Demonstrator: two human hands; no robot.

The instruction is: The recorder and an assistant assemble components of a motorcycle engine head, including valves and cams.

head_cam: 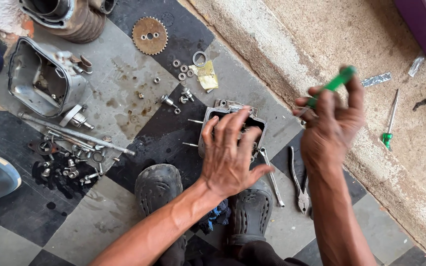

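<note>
Checkered floor, engine part under left fingers, right hand gripping screwdriver

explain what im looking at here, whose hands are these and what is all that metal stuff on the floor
The one picture comes from a camera worn on a person's head, looking down at their own two bare hands and dark shoes on a checkered tile floor. The left hand rests on a grey metal engine part with thin studs sticking out. The right hand is raised and grips a green-handled tool, blurred by motion. Around them lie a toothed gear wheel, washers and nuts, a pile of bolts, a metal housing, pliers and a wrench. A second green screwdriver lies on the concrete step.
</note>
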